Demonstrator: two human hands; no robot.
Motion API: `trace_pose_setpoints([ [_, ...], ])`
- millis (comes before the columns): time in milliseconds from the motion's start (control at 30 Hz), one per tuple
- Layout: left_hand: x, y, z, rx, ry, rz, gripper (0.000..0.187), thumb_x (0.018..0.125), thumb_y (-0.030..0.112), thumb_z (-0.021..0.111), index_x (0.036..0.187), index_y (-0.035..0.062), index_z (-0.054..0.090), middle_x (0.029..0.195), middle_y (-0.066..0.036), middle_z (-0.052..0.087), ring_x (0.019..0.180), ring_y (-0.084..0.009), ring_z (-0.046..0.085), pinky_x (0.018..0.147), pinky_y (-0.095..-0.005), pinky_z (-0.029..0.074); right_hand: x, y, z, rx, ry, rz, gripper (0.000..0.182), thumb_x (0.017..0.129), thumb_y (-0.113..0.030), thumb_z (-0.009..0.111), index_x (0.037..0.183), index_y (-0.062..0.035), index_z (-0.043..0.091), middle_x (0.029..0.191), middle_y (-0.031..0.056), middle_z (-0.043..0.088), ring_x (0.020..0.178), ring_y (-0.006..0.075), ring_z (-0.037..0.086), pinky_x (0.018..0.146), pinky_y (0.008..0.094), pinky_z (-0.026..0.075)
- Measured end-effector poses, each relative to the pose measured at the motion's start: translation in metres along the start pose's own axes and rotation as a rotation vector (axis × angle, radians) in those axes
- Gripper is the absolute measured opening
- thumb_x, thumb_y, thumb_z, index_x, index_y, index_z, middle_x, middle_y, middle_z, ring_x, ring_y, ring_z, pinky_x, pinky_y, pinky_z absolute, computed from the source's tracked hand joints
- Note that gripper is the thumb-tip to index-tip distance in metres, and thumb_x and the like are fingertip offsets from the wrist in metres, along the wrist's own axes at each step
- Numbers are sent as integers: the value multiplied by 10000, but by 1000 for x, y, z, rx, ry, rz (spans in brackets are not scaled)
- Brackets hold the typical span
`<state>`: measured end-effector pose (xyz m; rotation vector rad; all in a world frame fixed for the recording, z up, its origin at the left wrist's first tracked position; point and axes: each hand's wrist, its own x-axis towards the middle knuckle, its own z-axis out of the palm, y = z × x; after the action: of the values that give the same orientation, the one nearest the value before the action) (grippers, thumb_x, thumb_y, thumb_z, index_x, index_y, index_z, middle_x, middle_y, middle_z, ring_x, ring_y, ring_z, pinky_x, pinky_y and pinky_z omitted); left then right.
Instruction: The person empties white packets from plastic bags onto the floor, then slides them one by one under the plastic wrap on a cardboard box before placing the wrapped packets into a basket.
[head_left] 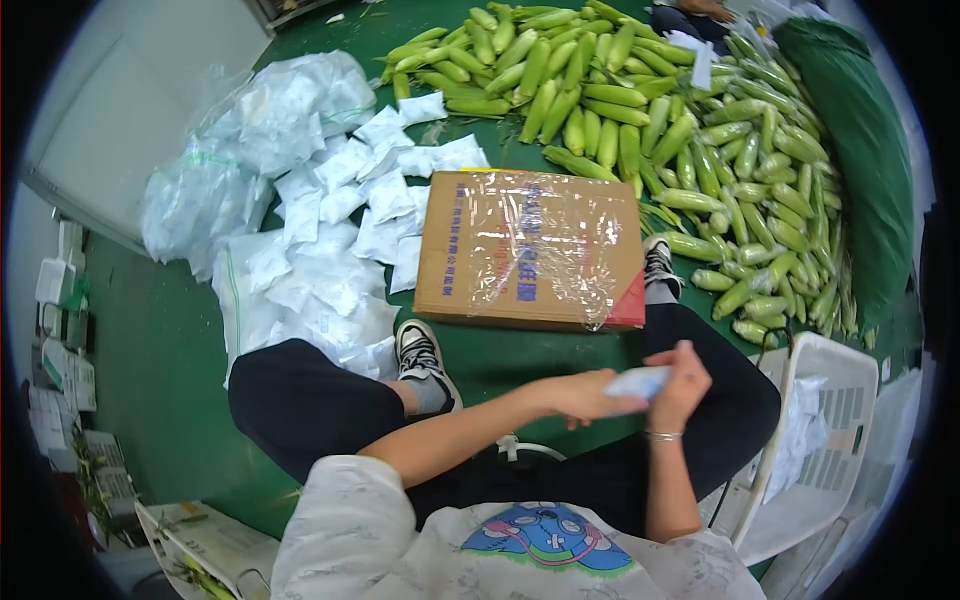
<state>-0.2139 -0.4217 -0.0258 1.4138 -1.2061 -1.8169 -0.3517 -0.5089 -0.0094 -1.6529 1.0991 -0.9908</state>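
A small white ice pack [640, 382], slightly blurred, is held between my two hands above my right thigh. My left hand [583, 394] reaches across from the left, its fingers closed at the pack's left end. On the other end, my right hand [682, 385] is closed with the fingers bent around it. Just beyond my hands lies a taped cardboard box [480, 250] between my feet. Several similar ice packs [345, 190] are heaped to its left, some lying on a clear plastic bag [245, 310].
Corn cobs [560, 65] are piled at the back, with plastic-wrapped corn [770, 200] at the right beside a green sack [850, 150]. Full plastic bags [285, 110] stand back left. White baskets [845, 365] sit near my right and left sides. Another person's hand [708, 8] shows at the top.
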Motion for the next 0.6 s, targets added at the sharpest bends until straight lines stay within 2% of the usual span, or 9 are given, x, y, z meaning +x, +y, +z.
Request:
trace_pose_setpoints([
  [100,31,40,25,481,284,215,637,663,264,803,1101,-76,489,895,-260,665,800,-397,676,702,-457,548,32,-8,-41,-6,97,58,426,955,-260,486,648,9,607,611,77,616,562,148,543,561,319,410],
  [267,44,93,12,593,549,916,442,714,54,647,1127,-31,515,874,-201,612,761,-363,643,649,-446,518,104,30,-214,488,368,364,299,960,-280,460,885,-22,591,785,105,647,688,194,613,710,365,522],
  [333,37,87,-47,466,808,981,343,750,85,649,1073,6,562,891,-146,606,827,-343,627,678,-412,511,106,95,-321,-1173,335,-482,323,981,-337,433,953,-57,592,910,109,653,801,221,635,753,366,530],
  [400,-20,54,-142,346,1227,714,272,796,118,663,1047,41,593,952,-147,627,823,-283,627,725,-365,508,85,113,-395,-785,449,-83,319,985,-334,432,978,-59,595,905,94,643,802,207,627,748,353,526],
  [433,-27,-6,-196,61,1361,507,308,781,114,683,1073,53,607,988,-145,642,809,-264,624,730,-359,509,85,109,-406,-7,668,348,318,987,-332,431,990,-60,596,902,87,639,803,200,623,746,346,524],
  [500,-94,-99,-299,362,1929,80,402,773,139,708,1132,22,570,1106,-145,618,974,-267,601,862,-382,471,62,123,-422,213,902,535,317,991,-329,429,1015,-62,599,897,73,629,804,186,614,741,332,519],
  [533,-132,-178,-349,832,2181,-269,541,749,250,747,1174,-8,533,1150,-189,587,1076,-295,563,923,-401,440,53,128,-426,206,953,576,317,993,-327,428,1027,-63,600,895,66,625,805,179,610,739,325,517],
  [567,-179,-210,-370,803,2097,-966,772,712,420,763,1267,-33,475,1203,-243,550,1143,-365,518,941,-452,428,50,129,-428,185,966,600,317,995,-326,428,1040,-64,601,892,58,620,805,172,606,737,318,514],
  [600,-219,-257,-385,664,2114,-1292,901,708,563,698,1345,-17,433,1331,-325,450,1245,-444,439,984,-546,379,52,128,-431,156,956,616,318,998,-324,427,1052,-65,602,890,51,615,806,165,602,734,311,512],
])
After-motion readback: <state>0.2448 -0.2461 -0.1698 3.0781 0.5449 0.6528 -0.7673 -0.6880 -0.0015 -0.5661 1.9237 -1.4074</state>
